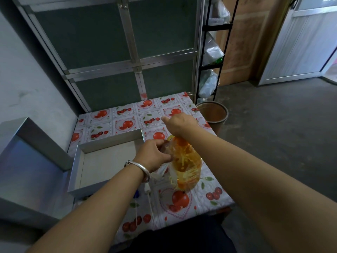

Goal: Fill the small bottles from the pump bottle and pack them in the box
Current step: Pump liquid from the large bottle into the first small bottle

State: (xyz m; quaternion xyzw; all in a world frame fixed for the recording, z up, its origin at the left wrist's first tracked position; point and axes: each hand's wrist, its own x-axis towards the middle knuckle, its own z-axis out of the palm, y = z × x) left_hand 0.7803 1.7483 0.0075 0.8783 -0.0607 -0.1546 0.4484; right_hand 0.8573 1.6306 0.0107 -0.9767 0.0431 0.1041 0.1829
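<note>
A large clear pump bottle [186, 165] of orange-yellow liquid stands on the table near its right side. My right hand [179, 125] sits on top of the bottle, fingers curled over the pump head, which is hidden beneath it. My left hand [155, 154] holds a small clear bottle [166, 145] against the pump bottle's left shoulder; my fingers mostly cover it. A shallow grey box [80, 161] lies open to the left of my left hand, its inside bare.
The grey box lid [36, 143] stands tilted at the far left. The table has a fruit-print cloth [127, 117]. A white tube [148, 190] lies near the front edge. A brown bucket [213, 114] stands on the floor to the right, beside a black rack [209, 66].
</note>
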